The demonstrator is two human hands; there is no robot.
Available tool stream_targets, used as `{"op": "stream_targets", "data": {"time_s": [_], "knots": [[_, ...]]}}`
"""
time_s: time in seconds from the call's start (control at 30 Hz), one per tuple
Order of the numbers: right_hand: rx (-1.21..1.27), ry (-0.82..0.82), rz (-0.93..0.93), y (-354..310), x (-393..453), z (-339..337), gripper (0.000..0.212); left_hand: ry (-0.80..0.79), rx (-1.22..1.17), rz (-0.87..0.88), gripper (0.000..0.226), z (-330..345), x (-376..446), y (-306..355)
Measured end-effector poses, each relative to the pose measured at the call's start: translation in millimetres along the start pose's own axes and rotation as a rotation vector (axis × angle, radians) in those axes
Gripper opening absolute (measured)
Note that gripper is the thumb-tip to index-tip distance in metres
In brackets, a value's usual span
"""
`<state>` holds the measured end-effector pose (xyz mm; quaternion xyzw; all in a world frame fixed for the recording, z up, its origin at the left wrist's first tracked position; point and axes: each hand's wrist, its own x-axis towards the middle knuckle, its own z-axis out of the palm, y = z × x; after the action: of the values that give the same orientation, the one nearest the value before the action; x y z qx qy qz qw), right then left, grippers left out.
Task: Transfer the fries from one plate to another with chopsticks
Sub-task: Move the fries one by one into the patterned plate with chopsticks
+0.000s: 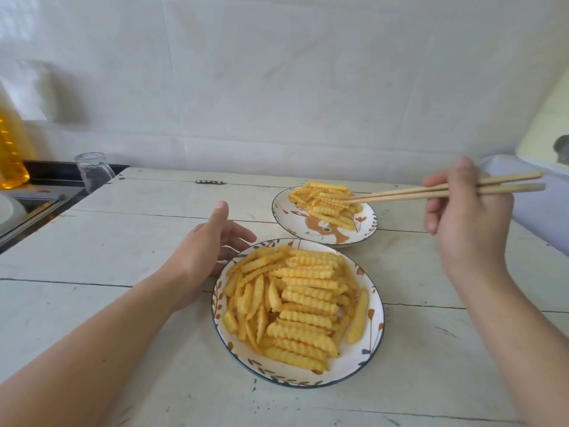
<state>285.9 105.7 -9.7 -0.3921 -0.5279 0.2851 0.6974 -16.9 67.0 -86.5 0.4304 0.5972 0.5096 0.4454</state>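
1. at the far left edge stood a bottle of amber oil (10, 149), cut off by the frame, with a dark stove top (58, 172) beside it.
2. a clear glass (92, 171) sat at the back left corner of the white plank table (123, 303).
3. my left hand (212, 241) rested on the table against the left rim of the near plate (374, 343), fingers straight and released, thumb lifted, holding nothing.
4. the near plate carried a thick heap of crinkle-cut fries (295, 303), piled mostly across its left and middle.
5. behind it and a little to the right lay the far plate (366, 234), with a brown animal drawing showing on its bare front part.
6. a smaller pile of fries (323, 200) lay on the back half of that far plate.
7. the chopsticks (431, 192) reached leftward with their tips down among that smaller pile; i could not tell whether a fry was pinched between the tips.
8. my right hand (468, 211) hovered above the table to the right of the far plate, fingers curled and grasping the chopsticks near their thick ends.
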Motion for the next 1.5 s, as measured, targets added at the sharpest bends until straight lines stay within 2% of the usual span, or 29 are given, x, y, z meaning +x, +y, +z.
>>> {"op": "stream_targets", "data": {"time_s": [0.17,0.47,0.67,0.8,0.87,0.93,1.07,1.17,1.23,1.37,1.5], "knots": [[-0.22,-0.064,0.009,32,9,-4,0.041,-0.007,0.01,0.011,0.079,-2,2,-2],[-0.264,-0.051,0.039,48,12,0,0.045,-0.029,0.013,0.013,0.079,-4,3,-4],[-0.201,0.072,0.051,42,17,-2,0.056,-0.026,0.024,0.0,0.079,-3,1,-3],[-0.001,0.117,0.054,17,16,-6,0.059,-0.021,0.026,-0.004,0.079,-2,0,-1],[0.213,0.029,0.135,2,9,-3,0.059,-0.013,0.025,-0.004,0.079,-1,-2,1],[0.373,-0.158,0.245,-10,-3,3,0.06,-0.005,0.025,-0.006,0.079,1,-3,2],[0.428,-0.528,0.34,-20,-29,14,0.061,0.002,0.028,-0.019,0.079,2,-4,5],[0.413,-0.691,0.345,-20,-38,18,0.06,0.003,0.033,-0.024,0.08,2,-5,5],[0.375,-0.738,0.328,-19,-40,18,0.056,0.006,0.032,-0.027,0.08,2,-5,5],[0.354,-0.619,0.293,-21,-32,14,0.05,0.001,0.014,-0.017,0.079,1,-5,4],[0.35,-0.251,0.199,-9,-11,7,0.05,-0.005,0.006,-0.001,0.079,0,-2,2]]}}
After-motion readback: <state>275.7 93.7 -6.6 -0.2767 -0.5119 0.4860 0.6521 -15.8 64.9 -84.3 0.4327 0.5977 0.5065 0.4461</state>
